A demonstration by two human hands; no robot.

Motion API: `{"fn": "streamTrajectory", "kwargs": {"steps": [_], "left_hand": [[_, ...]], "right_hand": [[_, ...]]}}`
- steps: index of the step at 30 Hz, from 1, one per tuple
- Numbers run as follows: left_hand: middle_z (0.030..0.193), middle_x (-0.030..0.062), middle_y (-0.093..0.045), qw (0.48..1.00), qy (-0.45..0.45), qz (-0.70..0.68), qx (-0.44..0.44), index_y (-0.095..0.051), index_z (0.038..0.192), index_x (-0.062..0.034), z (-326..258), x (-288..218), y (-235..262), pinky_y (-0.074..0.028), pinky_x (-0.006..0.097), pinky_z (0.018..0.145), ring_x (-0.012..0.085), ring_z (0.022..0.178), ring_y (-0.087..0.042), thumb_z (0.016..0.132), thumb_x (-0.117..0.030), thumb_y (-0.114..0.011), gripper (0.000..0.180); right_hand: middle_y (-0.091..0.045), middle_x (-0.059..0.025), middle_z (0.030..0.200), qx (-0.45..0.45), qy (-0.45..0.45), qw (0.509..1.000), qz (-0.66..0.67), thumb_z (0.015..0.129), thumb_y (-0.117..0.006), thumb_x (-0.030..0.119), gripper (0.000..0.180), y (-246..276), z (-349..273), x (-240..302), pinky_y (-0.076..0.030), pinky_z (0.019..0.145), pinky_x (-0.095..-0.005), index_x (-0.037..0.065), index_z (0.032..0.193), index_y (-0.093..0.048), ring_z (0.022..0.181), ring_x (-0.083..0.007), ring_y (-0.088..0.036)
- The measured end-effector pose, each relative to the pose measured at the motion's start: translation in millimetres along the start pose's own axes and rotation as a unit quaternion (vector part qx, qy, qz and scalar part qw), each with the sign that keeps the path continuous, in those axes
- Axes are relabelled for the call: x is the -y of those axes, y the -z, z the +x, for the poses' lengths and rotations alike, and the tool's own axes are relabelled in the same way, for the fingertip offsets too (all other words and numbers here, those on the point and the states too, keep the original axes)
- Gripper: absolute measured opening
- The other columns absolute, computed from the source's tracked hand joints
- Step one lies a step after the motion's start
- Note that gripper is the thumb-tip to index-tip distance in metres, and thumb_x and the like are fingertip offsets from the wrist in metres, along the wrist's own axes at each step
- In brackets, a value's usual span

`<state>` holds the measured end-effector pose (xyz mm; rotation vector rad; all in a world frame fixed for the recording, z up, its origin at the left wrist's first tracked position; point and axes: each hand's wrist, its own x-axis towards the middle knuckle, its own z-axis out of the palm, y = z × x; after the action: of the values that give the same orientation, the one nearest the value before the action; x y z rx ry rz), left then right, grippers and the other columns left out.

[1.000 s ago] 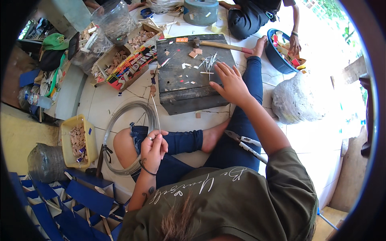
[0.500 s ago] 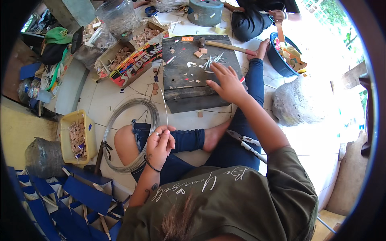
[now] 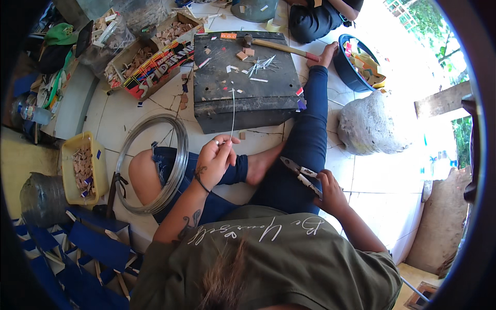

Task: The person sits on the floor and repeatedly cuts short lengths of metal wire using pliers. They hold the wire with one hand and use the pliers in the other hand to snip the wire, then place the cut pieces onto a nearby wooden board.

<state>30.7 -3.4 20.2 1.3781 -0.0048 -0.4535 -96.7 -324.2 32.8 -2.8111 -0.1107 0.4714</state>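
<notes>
In my left hand (image 3: 216,156) a thin wire (image 3: 233,116) is pinched between thumb and fingers, its free end rising over the front edge of a dark wooden block (image 3: 248,106). A coil of silvery wire (image 3: 178,178) hangs around my bent left knee. On my right thigh lie pliers (image 3: 304,174) with pale wrapped handles, jaws pointing up and left. My right hand (image 3: 331,192) has its fingers curled on those handles. Atop the block are a hammer (image 3: 281,47), a pile of short cut wires (image 3: 264,65) and small wooden pieces (image 3: 244,53).
A printed cardboard box (image 3: 155,72) of wooden pieces stands left of the block. Nearer are a yellow bin (image 3: 105,175) and blue folded pieces (image 3: 98,243). At right are a blue basin (image 3: 345,72) and a wrapped bundle (image 3: 369,124). Another person (image 3: 310,23) sits opposite.
My right hand has come back from above the block to the pliers on my thigh. My left hand has shifted slightly right and up, still holding the wire. The view has shifted too.
</notes>
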Motion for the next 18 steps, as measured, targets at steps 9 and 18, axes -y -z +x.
{"fn": "streamTrajectory", "kwargs": {"steps": [9,18], "left_hand": [[0.058,-0.0012,-0.052,0.997,-0.023,0.065,-0.040,-0.058,0.098,-0.0029,-8,-10,4,-0.031,0.017,0.047,0.0014,0.047,-0.037,0.094,-0.014,-0.041,0.020],[0.058,-0.0016,-0.051,0.998,-0.020,0.049,-0.021,-0.057,0.097,-0.0025,0,-25,-9,-0.031,0.017,0.046,0.0014,0.048,-0.038,0.094,-0.014,-0.041,0.020]], "right_hand": [[-0.051,-0.0150,0.101,0.150,-0.002,0.947,0.285,0.066,-0.053,-0.002,0.037,45,33,13,-0.044,0.084,-0.0373,0.002,0.102,-0.047,0.095,-0.0305,-0.055],[-0.051,-0.0113,0.117,0.187,0.092,0.741,0.638,0.073,-0.050,-0.003,0.046,31,92,68,-0.039,0.091,-0.0307,0.004,0.118,-0.043,0.105,-0.0176,-0.050]]}}
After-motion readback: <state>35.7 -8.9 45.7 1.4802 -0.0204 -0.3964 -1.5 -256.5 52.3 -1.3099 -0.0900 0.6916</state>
